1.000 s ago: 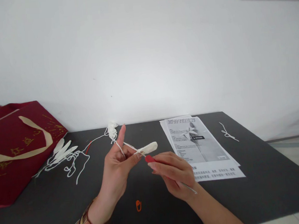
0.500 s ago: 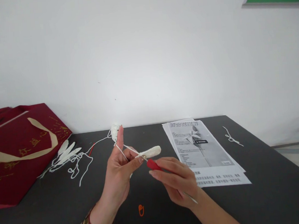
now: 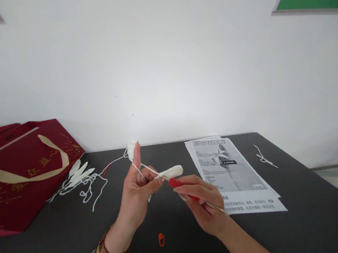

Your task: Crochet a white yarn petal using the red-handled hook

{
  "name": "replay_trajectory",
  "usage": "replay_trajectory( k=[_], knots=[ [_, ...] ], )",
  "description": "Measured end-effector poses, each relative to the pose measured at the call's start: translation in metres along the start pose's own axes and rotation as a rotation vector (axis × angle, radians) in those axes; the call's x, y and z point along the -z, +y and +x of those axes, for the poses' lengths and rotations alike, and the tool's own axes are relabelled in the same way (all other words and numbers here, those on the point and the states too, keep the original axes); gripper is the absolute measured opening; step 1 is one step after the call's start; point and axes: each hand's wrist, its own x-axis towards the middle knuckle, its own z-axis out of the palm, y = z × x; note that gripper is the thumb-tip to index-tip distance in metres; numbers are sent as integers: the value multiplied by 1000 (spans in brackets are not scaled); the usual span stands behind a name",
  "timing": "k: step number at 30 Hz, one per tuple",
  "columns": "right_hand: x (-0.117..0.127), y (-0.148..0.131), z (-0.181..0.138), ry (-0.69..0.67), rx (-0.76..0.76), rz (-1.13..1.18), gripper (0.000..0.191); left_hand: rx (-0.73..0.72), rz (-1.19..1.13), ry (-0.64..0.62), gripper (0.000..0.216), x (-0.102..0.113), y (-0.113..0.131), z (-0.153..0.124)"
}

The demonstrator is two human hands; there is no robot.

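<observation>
Fingers [image 3: 152,187] of the left hand [image 3: 135,193] pinch a white crocheted piece [image 3: 174,171] above the table [image 3: 107,229]; the right hand [image 3: 203,200] grips a red-handled hook [image 3: 174,182] at its base. An orange clip [image 3: 161,240] lies near, a red bag [image 3: 23,204] left, papers [image 3: 251,206] right, bunched yarn [image 3: 131,149] far.

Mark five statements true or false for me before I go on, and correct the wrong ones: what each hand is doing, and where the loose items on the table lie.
1. The right hand holds a red-handled hook. True.
2. The left hand pinches a white crocheted piece. True.
3. The left hand's index finger is curled into the palm. False: it points up, with white yarn running across it.
4. Printed sheets lie on the dark table. True.
5. The orange clip lies on the printed sheets. False: it lies directly on the dark table, apart from the sheets.
</observation>
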Motion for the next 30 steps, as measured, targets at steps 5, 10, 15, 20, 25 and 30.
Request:
replay_trajectory(
  k=[5, 10, 15, 20, 25, 30],
  knots=[
    [1, -2, 1, -12, 42, -25, 34, 38, 11, 7, 103, 1, 4, 2],
    [3, 1, 2, -21, 2, 7, 29, 228, -99, -79, 99, 6, 9, 5],
    [1, 4, -1, -106, 365, -345, 35, 187, -38, -69, 97, 6, 8, 5],
    [2, 5, -4, -128, 420, -466, 32, 84, 60, 19, 97, -1, 9, 0],
    [1, 9, -8, -90, 360, -389, 35, 91, 25, 2, 98, -2, 10, -1],
    [0, 10, -8, -56, 366, -349, 38, 126, -30, -40, 99, 1, 10, 1]
  ],
)
